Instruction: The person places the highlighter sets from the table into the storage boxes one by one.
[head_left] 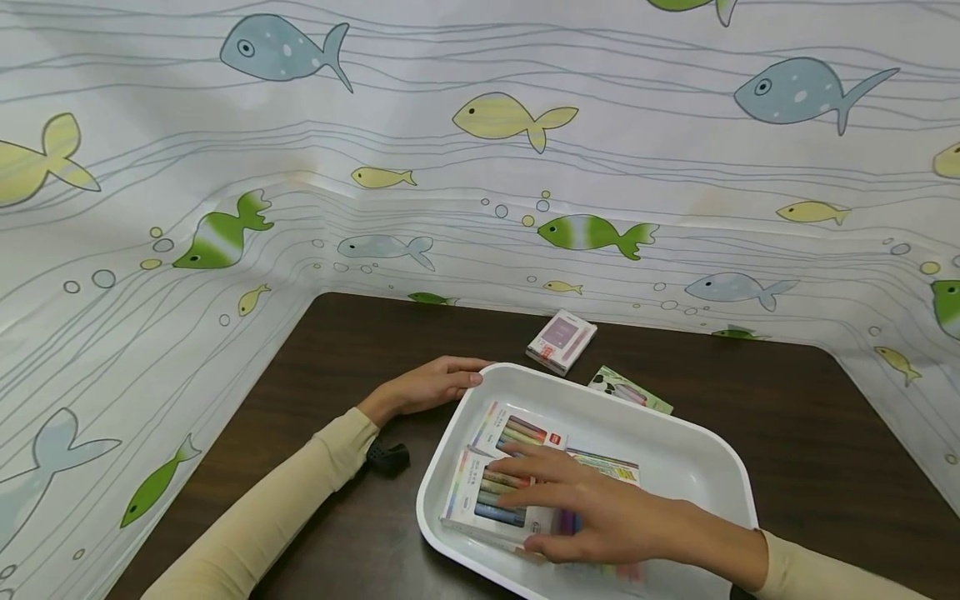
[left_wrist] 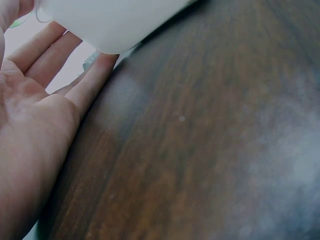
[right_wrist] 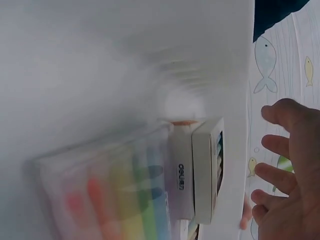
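Note:
A white tray [head_left: 720, 467] stands on the dark table, slightly turned. At its far left corner, my left hand [head_left: 427, 385] rests with the thumb at the rim and straight fingers against the outer wall; the left wrist view shows those fingers [left_wrist: 52, 60] behind the corner. Over the tray, my right hand [head_left: 592, 500] hovers with spread fingers and nothing in its grasp. Below them lie two white window boxes of thick coloured sticks, one nearer [head_left: 467, 500], one behind [head_left: 491, 429]. A clear pack of rainbow-coloured sticks [right_wrist: 130, 195], blurred, lies beside them in the right wrist view.
Behind the tray lies a white and purple box [head_left: 561, 340]. Closer to the far rim is a green box with a panda print [head_left: 630, 389]. A fish-patterned sheet [head_left: 480, 183] walls the table's back and sides. The black wrist device [head_left: 387, 458] sits below my left wrist.

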